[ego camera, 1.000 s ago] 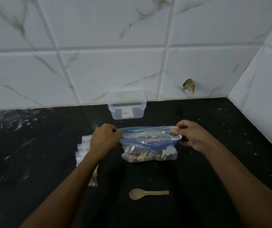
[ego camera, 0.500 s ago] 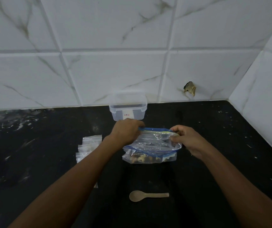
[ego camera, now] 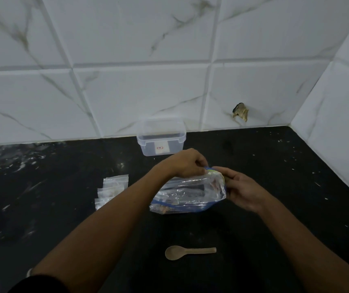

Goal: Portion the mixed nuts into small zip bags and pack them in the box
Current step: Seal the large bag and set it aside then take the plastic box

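A large clear zip bag [ego camera: 187,192] with a blue seal strip lies on the black counter, mixed nuts showing at its lower left corner. My left hand [ego camera: 185,162] pinches the seal at the bag's top right. My right hand [ego camera: 240,189] grips the same right end, so both hands meet there. A few small zip bags [ego camera: 112,188] lie stacked to the left, partly hidden by my left forearm. A clear plastic box [ego camera: 160,138] stands at the back against the wall. A wooden spoon [ego camera: 188,251] lies in front of the bag.
White marble-look tiled walls close the counter [ego camera: 285,197] at the back and on the right, forming a corner. A chipped hole [ego camera: 240,111] marks the back wall. Pale crumbs and smears dot the black surface.
My left hand slid rightwards along the big bag's seal, from its left end to meet my right hand at the right end. The small bags on the left came into view.
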Tool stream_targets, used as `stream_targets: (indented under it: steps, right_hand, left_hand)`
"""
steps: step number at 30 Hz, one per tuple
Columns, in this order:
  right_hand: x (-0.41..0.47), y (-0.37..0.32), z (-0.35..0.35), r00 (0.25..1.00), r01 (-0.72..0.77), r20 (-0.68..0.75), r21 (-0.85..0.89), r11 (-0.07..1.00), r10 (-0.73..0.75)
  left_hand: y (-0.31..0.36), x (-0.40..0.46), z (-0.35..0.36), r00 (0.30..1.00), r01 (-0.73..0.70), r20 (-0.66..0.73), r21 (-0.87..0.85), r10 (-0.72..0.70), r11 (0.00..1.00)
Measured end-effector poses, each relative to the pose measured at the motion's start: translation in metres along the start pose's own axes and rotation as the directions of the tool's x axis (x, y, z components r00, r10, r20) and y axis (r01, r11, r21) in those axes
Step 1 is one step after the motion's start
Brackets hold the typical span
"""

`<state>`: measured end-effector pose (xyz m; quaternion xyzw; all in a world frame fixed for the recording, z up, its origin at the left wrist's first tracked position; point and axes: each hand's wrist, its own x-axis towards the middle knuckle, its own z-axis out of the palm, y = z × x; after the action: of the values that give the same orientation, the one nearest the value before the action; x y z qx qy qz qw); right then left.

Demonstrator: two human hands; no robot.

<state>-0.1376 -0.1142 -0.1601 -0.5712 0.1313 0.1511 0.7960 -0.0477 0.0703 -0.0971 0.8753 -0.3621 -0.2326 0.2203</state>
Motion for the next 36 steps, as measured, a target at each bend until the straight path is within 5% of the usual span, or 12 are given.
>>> stream_targets:
  steps: [4,10,13,18,23,27,31,34,36]
  right_hand:
    - [0.005,0.011,-0.005,0.998,0.037,0.055,-0.156,0.987,-0.029]
    - [0.008,0.019,-0.009,0.982,0.051,-0.144,-0.436,0.899,-0.125]
    - [0.011,0.017,-0.006,0.97,0.057,-0.175,-0.502,0.863,-0.166]
    - [0.013,0.012,0.004,0.971,0.049,-0.167,-0.561,0.827,-0.171]
    - [0.009,0.005,0.011,0.974,0.079,-0.112,-0.647,0.758,-0.197]
    - [0.007,0.003,0.01,0.98,0.001,-0.143,-0.682,0.731,-0.136]
    - [0.003,-0.004,0.008,0.976,-0.097,-0.209,-0.644,0.759,-0.053]
    - [0.001,-0.008,0.014,0.975,-0.106,-0.221,-0.587,0.803,-0.034]
    - [-0.004,-0.013,0.019,0.957,-0.027,-0.242,-0.624,0.781,-0.159]
  left_hand:
    - [0.005,0.008,0.003,0.998,-0.041,-0.049,0.024,0.042,0.999]
    - [0.007,-0.002,-0.007,0.942,-0.27,-0.248,-0.167,0.225,0.948]
    - [0.006,-0.008,-0.017,0.938,-0.266,-0.283,-0.214,0.2,0.94]
    - [0.021,-0.009,-0.016,0.985,-0.149,-0.073,0.074,0.154,0.986]
    - [0.038,0.003,-0.005,0.997,-0.074,0.016,0.388,0.074,0.919]
    - [0.045,0.001,-0.006,0.966,-0.216,-0.024,0.479,0.259,0.851]
    - [0.041,-0.004,-0.009,0.853,-0.389,-0.189,0.389,0.486,0.835]
    - [0.03,-0.007,-0.008,0.882,-0.326,-0.259,0.267,0.394,0.907]
    - [0.024,-0.009,-0.008,0.887,-0.286,-0.312,0.208,0.34,0.935]
